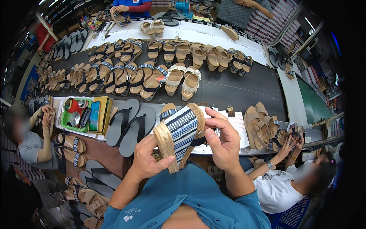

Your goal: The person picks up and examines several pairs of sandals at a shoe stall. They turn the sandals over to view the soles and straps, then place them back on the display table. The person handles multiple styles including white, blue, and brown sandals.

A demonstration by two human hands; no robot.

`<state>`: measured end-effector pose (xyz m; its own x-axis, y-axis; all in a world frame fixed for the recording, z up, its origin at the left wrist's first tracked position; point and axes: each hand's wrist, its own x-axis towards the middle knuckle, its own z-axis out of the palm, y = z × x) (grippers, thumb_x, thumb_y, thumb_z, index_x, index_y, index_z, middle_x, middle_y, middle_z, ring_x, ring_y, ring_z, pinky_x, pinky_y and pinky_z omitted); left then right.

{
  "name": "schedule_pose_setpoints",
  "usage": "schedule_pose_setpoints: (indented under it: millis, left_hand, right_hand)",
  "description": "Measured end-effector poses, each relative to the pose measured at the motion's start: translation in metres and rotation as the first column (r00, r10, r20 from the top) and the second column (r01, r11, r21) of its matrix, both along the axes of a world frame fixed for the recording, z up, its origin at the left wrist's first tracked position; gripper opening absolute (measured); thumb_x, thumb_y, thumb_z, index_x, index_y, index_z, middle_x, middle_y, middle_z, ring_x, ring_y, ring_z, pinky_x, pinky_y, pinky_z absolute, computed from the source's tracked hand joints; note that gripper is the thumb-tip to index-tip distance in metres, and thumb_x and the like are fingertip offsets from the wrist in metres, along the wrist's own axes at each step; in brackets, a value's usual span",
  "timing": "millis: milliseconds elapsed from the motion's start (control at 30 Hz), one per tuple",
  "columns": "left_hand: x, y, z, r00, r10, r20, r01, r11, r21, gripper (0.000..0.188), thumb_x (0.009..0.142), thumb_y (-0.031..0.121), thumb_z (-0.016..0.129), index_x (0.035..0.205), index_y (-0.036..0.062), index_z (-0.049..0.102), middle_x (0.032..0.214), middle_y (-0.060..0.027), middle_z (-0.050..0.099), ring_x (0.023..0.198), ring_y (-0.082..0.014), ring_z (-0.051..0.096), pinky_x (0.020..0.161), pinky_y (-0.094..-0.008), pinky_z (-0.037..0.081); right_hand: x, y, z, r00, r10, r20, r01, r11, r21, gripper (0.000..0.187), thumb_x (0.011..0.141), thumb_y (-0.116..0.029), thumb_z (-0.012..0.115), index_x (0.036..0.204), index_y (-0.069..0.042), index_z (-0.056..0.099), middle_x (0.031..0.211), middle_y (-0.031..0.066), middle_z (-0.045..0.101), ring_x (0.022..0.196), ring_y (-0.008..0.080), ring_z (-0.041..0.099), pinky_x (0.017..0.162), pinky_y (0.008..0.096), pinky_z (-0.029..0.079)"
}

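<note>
A wedge sandal (179, 129) is held up in front of my chest. It has a woven, rope-like side and a blue, white and navy striped woven surface facing up. My left hand (146, 156) is closed round its rope-covered wedge, thumb along the near edge. At the sandal's right edge, by a dark strap, the thumb and fingertips of my right hand (225, 145) are bent in a pinch. Just beyond the held sandal, another sandal with a striped strap (167, 109) shows in part on the bench. Printed paper sheets (238, 131) lie by my right hand.
Rows of sandals (154, 82) stand on a dark conveyor belt (236, 91) ahead. Grey flip-flops (137, 128) and a green tray (68, 114) with cups lie left. Tan sandals (254, 128) stand right. Co-workers sit on both sides; others work across the belt.
</note>
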<state>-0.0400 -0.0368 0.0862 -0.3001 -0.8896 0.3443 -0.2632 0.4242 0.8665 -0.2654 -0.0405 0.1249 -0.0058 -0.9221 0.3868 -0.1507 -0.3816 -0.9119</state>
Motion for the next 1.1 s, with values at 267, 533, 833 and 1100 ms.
schedule_pose_setpoints:
  millis: [267, 533, 833, 1100]
  left_hand:
    - [0.002, 0.001, -0.011, 0.980, -0.025, -0.196, 0.067, 0.976, 0.209, 0.060, 0.073, 0.035, 0.071, 0.113, -0.0084, 0.062, 0.099, -0.0175, 0.068, 0.088, -0.0253, 0.067, 0.078, -0.0335, 0.052]
    - [0.000, 0.009, -0.024, 0.926, -0.052, -0.375, 0.195, 0.914, 0.355, 0.067, 0.075, 0.039, 0.069, 0.119, -0.0096, 0.060, 0.107, -0.0190, 0.066, 0.097, -0.0249, 0.065, 0.085, -0.0341, 0.051]
    - [0.006, -0.020, 0.024, 0.905, 0.231, 0.357, -0.006, 0.846, -0.533, 0.054, 0.066, 0.024, 0.082, 0.115, 0.0079, 0.068, 0.111, -0.0093, 0.065, 0.105, -0.0282, 0.061, 0.094, -0.0414, 0.048]
    - [-0.017, -0.018, 0.000, 0.910, 0.295, 0.292, -0.075, 0.808, -0.584, 0.053, 0.072, 0.001, 0.074, 0.120, 0.0209, 0.069, 0.147, -0.0262, 0.041, 0.136, -0.0445, 0.040, 0.109, -0.0473, 0.040]
  right_hand:
    - [-0.005, -0.005, -0.002, 0.998, -0.029, -0.064, 0.032, 0.998, 0.049, 0.017, 0.090, -0.015, 0.069, 0.098, 0.000, 0.070, 0.079, 0.0067, 0.068, 0.111, 0.0228, 0.059, 0.106, 0.0433, 0.038]
    - [-0.001, -0.002, 0.002, 0.966, 0.052, 0.254, -0.135, 0.937, 0.323, 0.011, 0.088, -0.010, 0.069, 0.089, 0.001, 0.068, 0.101, 0.0124, 0.061, 0.116, 0.0212, 0.053, 0.103, 0.0396, 0.039]
    - [-0.017, 0.000, -0.012, 0.928, 0.053, 0.369, -0.103, 0.988, 0.115, 0.058, 0.092, -0.028, 0.064, 0.139, 0.000, 0.044, 0.145, 0.0178, 0.042, 0.137, 0.0279, 0.039, 0.113, 0.0415, 0.029]
    - [-0.028, -0.002, -0.034, 0.803, 0.128, 0.583, -0.412, 0.825, 0.386, 0.084, 0.081, -0.031, 0.075, 0.145, 0.005, 0.035, 0.142, 0.0216, 0.045, 0.130, 0.0262, 0.047, 0.111, 0.0391, 0.035]
